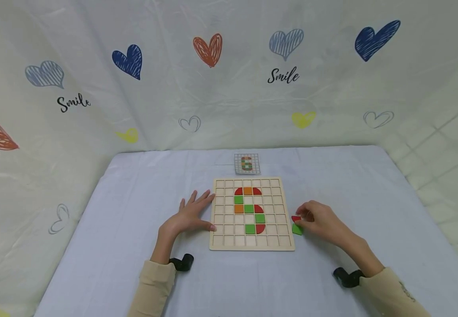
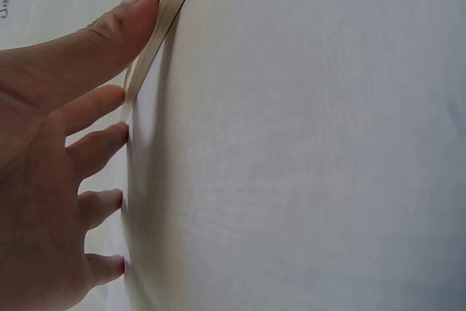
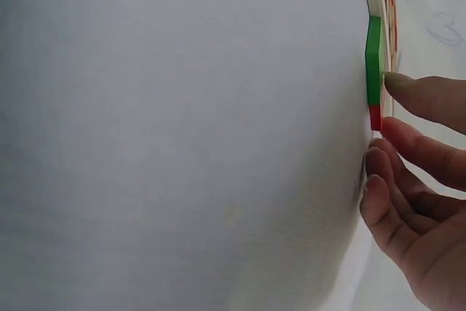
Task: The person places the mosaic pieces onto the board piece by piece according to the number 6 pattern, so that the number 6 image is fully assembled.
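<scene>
A wooden grid board (image 1: 221,242) lies on the table, with red, orange and green tiles set in its squares. My left hand (image 1: 189,216) is spread at its left edge, thumb and fingers touching the rim; the left wrist view shows the thumb (image 2: 109,34) against the board's side. Just right of the board, my right hand (image 1: 324,222) has thumb and index finger about a red tile (image 1: 295,218), partly covered by the fingers. A green tile (image 1: 297,229) lies on the cloth beneath the thumb. In the right wrist view, the green tile (image 3: 373,60) stands before the red one.
Behind the board lies a small card (image 1: 247,164) with a printed grid and coloured pattern. White cloth (image 1: 153,176) covers the table. A curtain (image 1: 236,97) with hearts and lettering hangs at the back and sides. Each wrist wears a black device (image 1: 184,263).
</scene>
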A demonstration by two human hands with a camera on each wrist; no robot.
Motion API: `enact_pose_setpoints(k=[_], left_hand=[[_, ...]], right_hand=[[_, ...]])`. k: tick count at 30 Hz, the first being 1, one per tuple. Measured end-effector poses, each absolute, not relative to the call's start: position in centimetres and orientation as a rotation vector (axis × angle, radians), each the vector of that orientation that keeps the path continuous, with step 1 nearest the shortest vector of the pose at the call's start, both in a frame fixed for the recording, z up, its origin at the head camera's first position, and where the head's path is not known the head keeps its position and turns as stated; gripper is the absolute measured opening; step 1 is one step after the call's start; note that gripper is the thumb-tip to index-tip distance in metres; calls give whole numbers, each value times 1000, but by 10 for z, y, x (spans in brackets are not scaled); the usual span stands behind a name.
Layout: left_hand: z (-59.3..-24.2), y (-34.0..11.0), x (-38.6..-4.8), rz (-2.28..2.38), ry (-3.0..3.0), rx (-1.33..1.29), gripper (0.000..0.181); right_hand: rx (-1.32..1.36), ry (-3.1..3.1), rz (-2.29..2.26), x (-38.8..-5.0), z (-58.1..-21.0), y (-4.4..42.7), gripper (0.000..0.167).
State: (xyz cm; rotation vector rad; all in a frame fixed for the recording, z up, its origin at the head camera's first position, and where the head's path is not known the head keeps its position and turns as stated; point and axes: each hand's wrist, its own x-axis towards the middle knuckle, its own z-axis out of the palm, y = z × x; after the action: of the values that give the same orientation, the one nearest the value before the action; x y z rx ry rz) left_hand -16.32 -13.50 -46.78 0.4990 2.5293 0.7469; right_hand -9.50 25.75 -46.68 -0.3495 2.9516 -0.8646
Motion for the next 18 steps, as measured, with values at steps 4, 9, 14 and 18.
enact_pose_setpoints(k=[4,9,14,18], left_hand=[[-468,-135,-163,744,2533,506,103],[-469,-135,-163,741,2540,507,104],[-469,-136,-163,746,2542,504,104],[-470,-136,-162,756,2537,498,104]], right_hand=[[-362,2952,-853,-95,-466,257,17],[-357,2926,-846,-95,-464,255,16],[-340,2903,-800,-96,-462,253,16],[-335,2894,-785,-97,-462,253,15]])
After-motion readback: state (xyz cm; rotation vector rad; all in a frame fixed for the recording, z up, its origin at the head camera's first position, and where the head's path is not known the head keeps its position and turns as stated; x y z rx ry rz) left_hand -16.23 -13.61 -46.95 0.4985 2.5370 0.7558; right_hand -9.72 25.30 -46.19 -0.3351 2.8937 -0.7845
